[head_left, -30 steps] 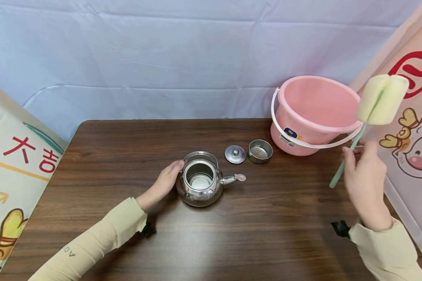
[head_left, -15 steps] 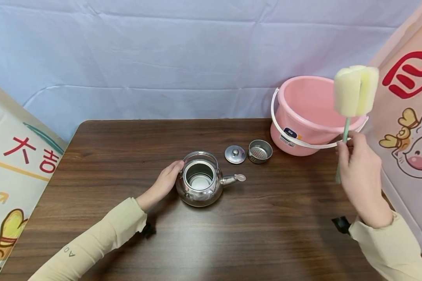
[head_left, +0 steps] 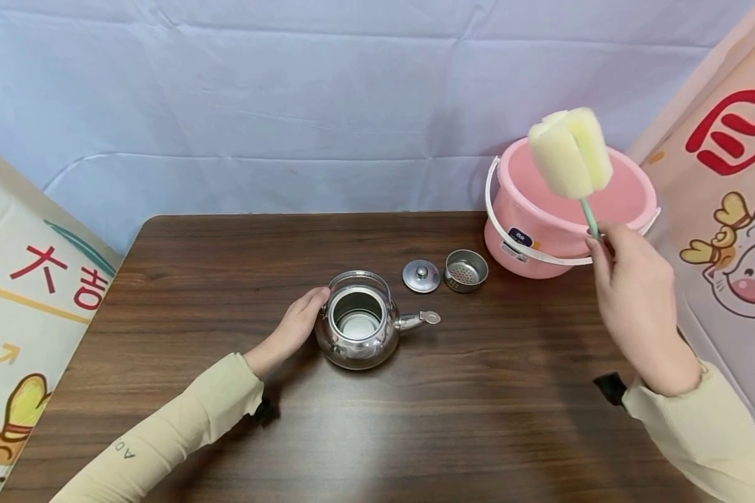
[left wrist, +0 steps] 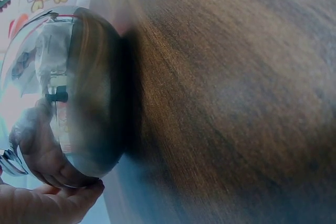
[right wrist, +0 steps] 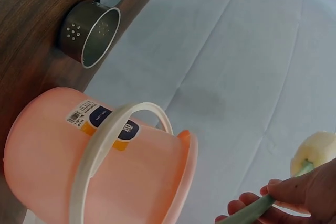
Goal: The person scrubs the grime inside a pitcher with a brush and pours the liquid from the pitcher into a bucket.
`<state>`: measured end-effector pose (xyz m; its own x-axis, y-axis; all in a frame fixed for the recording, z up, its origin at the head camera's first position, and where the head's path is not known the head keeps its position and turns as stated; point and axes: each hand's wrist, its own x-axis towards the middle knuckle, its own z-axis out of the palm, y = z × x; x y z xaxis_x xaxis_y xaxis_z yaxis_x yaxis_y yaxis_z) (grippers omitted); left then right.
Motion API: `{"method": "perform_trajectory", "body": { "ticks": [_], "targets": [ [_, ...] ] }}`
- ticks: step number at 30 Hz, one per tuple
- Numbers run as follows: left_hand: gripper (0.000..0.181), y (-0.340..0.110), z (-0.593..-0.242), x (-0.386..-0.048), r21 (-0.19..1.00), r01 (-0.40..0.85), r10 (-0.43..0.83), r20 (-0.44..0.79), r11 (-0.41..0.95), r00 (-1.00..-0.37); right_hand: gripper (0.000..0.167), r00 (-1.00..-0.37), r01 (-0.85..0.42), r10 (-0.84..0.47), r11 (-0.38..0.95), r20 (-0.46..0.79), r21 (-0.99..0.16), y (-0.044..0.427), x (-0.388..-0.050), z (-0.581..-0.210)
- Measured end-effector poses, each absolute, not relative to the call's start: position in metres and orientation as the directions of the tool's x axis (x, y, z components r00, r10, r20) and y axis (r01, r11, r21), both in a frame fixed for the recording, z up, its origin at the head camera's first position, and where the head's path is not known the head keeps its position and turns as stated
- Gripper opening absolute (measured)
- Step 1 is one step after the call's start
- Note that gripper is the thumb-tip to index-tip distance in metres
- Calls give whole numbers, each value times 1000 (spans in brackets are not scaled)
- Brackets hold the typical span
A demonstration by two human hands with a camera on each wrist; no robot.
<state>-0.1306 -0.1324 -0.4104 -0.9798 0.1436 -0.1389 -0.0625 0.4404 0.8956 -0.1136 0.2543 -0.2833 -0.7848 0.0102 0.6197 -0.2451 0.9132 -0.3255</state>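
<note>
A steel kettle [head_left: 357, 328] stands lidless on the wooden table, with its spout to the right and its bail handle up. My left hand [head_left: 298, 321] rests against its left side near the handle joint; in the left wrist view the fingers [left wrist: 79, 200] touch the rounded belly. With my right hand [head_left: 638, 300] I grip the green handle of a sponge brush [head_left: 572, 154], held up in front of the pink bucket [head_left: 506, 230]. The brush's pale yellow sponge head covers part of the bucket's mouth. In the right wrist view, thumb and fingers close round the green handle [right wrist: 249, 213].
The kettle's lid [head_left: 421, 276] and a perforated steel strainer [head_left: 465, 271] lie between kettle and bucket. A white bail handle [head_left: 541, 257] hangs across the bucket's front. Pale blue cloth [head_left: 289, 105] rises behind the table's far edge, with printed cloths at both sides.
My right hand has moved the sponge brush leftward, from beside the bucket to in front of its mouth, and the head now tilts left. The left hand and kettle stay still.
</note>
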Motion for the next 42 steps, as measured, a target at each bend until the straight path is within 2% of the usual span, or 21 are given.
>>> {"method": "perform_trajectory", "body": {
  "ticks": [19, 29, 36, 42],
  "targets": [
    [49, -132, -410, -132, 891, -68, 139, -145, 449, -980, 21, -767, -311, -57, 904, 640, -292, 238, -119, -272],
    [49, -132, -408, -130, 898, -69, 143, -145, 435, -979, 16, -719, -384, -92, 879, 689, -284, 234, -124, -270],
    [48, -133, -410, -130, 901, -55, 156, -134, 430, -979, 13, -729, -384, -93, 876, 678, -293, 230, -125, -269],
    [49, -133, -412, -130, 902, -38, 167, -121, 431, -979, 14, -713, -404, -128, 878, 689, -256, 226, -125, -266]
  ]
}}
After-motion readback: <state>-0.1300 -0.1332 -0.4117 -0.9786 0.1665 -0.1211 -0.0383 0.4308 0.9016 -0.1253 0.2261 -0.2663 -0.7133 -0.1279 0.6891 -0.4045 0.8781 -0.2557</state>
